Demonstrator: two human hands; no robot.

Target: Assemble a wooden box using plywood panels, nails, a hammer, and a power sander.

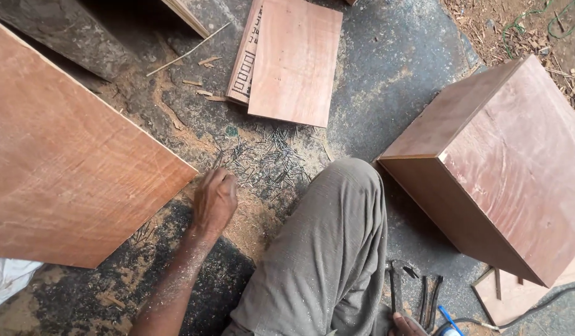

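R hand at bottom edge of view, mostly cut off, resting by the hammer and pincers on the floor; can't tell its grip. L hand reaches w/ fingers curled down into the nail pile, looks like pinching nails, none clearly seen held. Plywood box at right looks assembled already. Loose plywood sheet at left and two boards at far edge not yet joined, so more nailing prob. left.

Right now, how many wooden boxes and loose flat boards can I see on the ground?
1 box at right. 4 boards: a large one at left, two stacked at top, one partly hidden under the box. More may lie outside the frame.
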